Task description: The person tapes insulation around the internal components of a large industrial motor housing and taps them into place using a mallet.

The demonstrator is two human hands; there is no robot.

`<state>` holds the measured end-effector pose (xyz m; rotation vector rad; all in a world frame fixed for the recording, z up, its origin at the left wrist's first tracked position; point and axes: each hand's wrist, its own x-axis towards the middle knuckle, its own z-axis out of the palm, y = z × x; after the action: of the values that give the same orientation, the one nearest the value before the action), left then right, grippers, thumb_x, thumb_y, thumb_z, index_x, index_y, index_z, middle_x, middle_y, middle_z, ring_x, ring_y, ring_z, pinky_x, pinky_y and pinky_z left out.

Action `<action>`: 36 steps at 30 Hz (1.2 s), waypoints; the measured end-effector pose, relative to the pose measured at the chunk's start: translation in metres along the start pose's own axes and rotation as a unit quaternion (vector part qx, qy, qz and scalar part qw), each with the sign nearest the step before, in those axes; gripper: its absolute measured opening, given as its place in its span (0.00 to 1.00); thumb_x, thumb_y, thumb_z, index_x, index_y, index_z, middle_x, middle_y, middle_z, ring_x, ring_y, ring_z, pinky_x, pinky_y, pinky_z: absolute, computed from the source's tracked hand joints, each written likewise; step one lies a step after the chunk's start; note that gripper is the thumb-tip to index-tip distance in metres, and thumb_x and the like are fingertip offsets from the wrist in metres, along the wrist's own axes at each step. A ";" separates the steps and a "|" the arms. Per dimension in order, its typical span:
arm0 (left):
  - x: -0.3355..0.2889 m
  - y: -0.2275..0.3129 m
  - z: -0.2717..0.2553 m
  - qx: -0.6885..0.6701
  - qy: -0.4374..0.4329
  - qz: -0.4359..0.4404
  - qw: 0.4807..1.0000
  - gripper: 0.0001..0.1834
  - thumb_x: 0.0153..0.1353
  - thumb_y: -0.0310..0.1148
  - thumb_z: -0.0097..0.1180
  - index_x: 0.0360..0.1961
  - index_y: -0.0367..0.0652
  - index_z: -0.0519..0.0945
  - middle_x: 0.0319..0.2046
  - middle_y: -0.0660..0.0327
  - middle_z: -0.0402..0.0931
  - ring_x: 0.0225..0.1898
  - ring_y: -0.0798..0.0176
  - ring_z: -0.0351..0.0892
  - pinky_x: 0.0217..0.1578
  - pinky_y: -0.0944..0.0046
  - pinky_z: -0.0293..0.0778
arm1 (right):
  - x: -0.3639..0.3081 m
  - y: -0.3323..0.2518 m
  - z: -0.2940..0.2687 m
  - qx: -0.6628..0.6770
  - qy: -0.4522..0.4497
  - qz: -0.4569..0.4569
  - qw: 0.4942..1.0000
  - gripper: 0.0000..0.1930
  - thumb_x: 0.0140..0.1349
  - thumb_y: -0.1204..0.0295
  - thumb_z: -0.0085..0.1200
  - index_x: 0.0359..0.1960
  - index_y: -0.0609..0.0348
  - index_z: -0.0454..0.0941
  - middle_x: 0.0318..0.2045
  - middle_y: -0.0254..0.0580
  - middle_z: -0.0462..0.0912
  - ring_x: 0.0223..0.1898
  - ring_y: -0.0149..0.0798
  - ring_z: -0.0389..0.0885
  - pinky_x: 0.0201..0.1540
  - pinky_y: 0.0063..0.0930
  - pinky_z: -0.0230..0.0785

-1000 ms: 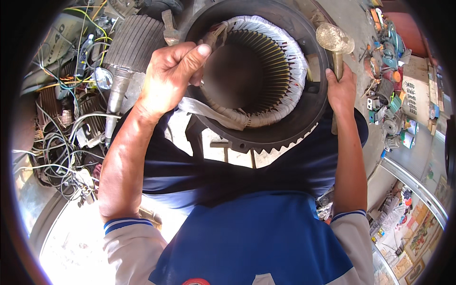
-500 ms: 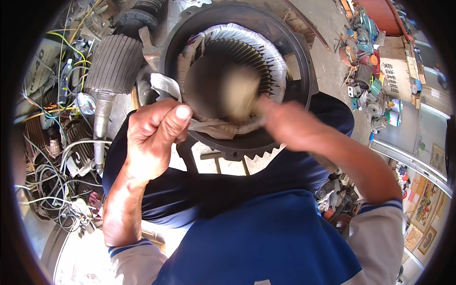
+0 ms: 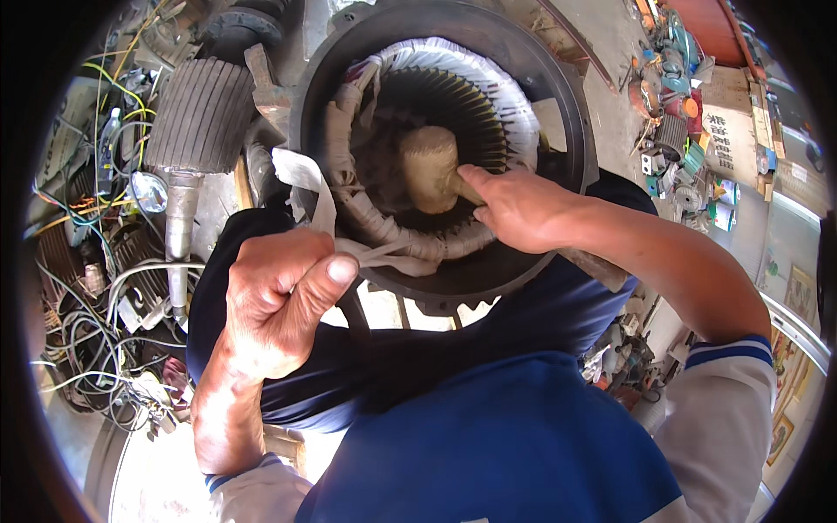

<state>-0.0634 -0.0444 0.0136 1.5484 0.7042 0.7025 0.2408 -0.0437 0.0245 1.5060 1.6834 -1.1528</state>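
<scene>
In front of me stands a round dark motor stator housing (image 3: 567, 96), its ring of coil ends (image 3: 507, 105) bound in white tape. My right hand (image 3: 527, 209) grips the short handle of a pale, worn mallet (image 3: 430, 166), whose head is over the stator's bore inside the ring. Closed in a fist with the thumb on top, my left hand (image 3: 288, 301) pinches a strip of white cloth tape (image 3: 321, 205) at the near left of the ring. One end of the strip stands up loose above the fist; another stretch runs to the coil ends.
To the left lie a grooved rotor (image 3: 199, 118) with a steel shaft and a tangle of cables (image 3: 96, 366). Motor parts and a cardboard box (image 3: 728, 113) are along the right side. My knees flank the housing.
The mallet and my right hand were blurred by motion and now show sharply, the head a little farther right. My left hand keeps its grip on the tape, slightly lower.
</scene>
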 end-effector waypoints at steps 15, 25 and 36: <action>0.016 0.003 0.003 0.011 0.064 -0.059 0.996 0.28 0.77 0.44 0.55 0.20 0.38 0.76 0.18 0.63 0.75 0.20 0.71 0.70 0.22 0.67 0.63 | -0.065 0.010 0.025 0.065 0.050 -0.033 0.996 0.33 0.74 0.67 0.50 0.76 0.65 0.53 0.45 0.72 0.83 0.50 0.67 0.82 0.56 0.53 0.74; 0.032 -0.006 0.007 -0.032 0.134 -0.084 0.987 0.28 0.75 0.45 0.59 0.18 0.39 0.75 0.16 0.63 0.75 0.20 0.71 0.73 0.24 0.67 0.66 | -0.060 0.081 0.032 0.088 0.579 0.023 0.810 0.37 0.63 0.71 0.59 0.76 0.46 0.61 0.47 0.56 0.80 0.43 0.60 0.84 0.49 0.51 0.78; 0.085 0.065 0.032 0.074 -0.006 -0.007 0.997 0.10 0.70 0.32 0.64 0.36 0.35 0.87 0.38 0.65 0.85 0.35 0.75 0.76 0.37 0.71 0.72 | -0.024 0.124 0.049 0.075 0.602 0.082 0.790 0.42 0.61 0.73 0.61 0.77 0.33 0.59 0.45 0.52 0.78 0.45 0.61 0.82 0.49 0.52 0.77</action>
<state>0.0171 -0.0036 0.0790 1.6789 0.7712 0.6418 0.3606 -0.1013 -0.0025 2.7352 2.0993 -0.0870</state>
